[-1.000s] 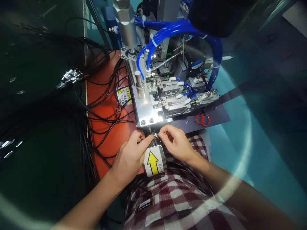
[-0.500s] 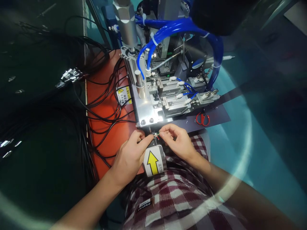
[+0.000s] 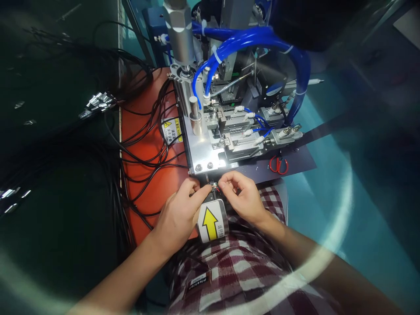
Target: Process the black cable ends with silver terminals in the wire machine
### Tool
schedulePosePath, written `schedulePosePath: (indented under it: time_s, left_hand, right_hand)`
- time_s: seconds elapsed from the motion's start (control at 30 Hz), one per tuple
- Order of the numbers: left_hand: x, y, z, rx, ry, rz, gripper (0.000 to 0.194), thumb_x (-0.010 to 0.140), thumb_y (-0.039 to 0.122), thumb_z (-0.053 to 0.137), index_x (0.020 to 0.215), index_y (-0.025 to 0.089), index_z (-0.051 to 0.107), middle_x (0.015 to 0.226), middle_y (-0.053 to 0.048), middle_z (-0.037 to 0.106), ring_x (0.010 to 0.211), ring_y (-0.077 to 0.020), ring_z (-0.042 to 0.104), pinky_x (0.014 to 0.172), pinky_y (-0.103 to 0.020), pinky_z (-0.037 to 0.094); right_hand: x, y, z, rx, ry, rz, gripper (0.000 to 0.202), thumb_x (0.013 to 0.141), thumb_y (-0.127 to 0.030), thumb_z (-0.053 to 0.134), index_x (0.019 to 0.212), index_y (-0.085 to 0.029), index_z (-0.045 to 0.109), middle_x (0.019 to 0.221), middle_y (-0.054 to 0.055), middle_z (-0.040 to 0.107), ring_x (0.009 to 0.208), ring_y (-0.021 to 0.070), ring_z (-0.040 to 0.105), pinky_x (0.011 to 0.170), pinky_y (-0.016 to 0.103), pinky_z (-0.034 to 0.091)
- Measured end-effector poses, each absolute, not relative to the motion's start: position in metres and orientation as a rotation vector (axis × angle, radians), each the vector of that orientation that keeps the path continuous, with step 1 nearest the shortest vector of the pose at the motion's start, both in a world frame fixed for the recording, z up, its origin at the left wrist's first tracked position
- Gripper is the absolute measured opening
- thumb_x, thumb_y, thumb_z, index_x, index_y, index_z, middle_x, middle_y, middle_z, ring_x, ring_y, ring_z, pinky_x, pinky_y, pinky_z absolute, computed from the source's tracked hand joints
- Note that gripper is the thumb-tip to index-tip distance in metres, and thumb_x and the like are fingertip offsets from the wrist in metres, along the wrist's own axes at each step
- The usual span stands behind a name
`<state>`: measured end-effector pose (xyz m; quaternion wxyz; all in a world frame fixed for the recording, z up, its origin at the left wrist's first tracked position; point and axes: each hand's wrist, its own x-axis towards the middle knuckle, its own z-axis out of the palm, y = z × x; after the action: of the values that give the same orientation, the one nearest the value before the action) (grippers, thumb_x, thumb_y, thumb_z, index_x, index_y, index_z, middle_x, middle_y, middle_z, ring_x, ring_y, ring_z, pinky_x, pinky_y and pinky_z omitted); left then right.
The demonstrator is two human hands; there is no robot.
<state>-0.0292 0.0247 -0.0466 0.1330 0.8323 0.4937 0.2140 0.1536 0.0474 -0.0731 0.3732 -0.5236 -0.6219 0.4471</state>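
Small wires (image 3: 215, 187) are being pinched by the right hand (image 3: 244, 197), thumb and index closed together, at the near edge of the machine (image 3: 203, 151). The left hand (image 3: 182, 208) is being held with thumb tip at the wires' left side; whether they are being gripped there cannot be told. Arrow label (image 3: 210, 221) is being shown just nearer. Cables (image 3: 163, 92) are being carried by the orange board (image 3: 164, 188), left; scissors (image 3: 278, 166) by the dark plate (image 3: 298, 159), right.

Your checked clothing (image 3: 244, 267) showed maroon and white; the fine wire (image 3: 218, 189) was red, arrow (image 3: 210, 224) yellow, tubes (image 3: 252, 36) blue.
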Motion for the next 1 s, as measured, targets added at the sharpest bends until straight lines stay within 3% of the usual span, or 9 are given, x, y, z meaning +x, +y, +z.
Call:
schedulePosePath:
  time_s: [0.5, 1.0]
  left_hand:
    - [-0.0273, 0.0245, -0.0446, 2.405, 1.436, 0.625, 0.026, 0.09, 0.013, 0.044, 0.106, 0.011, 0.065, 0.087, -0.007, 0.053, 0.067, -0.0137, 0.057, 0.059, -0.023, 0.049]
    - [-0.0275, 0.0237, -0.0449, 2.404, 1.43, 0.643, 0.026, 0.09, 0.011, 0.044, 0.105, 0.011, 0.065, 0.087, -0.007, 0.052, 0.066, -0.0132, 0.056, 0.058, -0.023, 0.047]
  right_hand:
    - [0.1585, 0.0457, -0.0735, -1.394, -1.452, 1.272, 0.012, 0.086, -0.028, 0.057, 0.08, -0.017, 0.059, 0.061, -0.003, 0.051, 0.051, 0.0096, 0.043, 0.048, 0.023, 0.035]
    - [0.1552, 0.0485, -0.068, -1.353, -1.636, 1.228, 0.009, 0.088, -0.022, 0.053, 0.082, -0.017, 0.058, 0.071, -0.001, 0.056, 0.061, 0.0113, 0.049, 0.058, 0.024, 0.04]
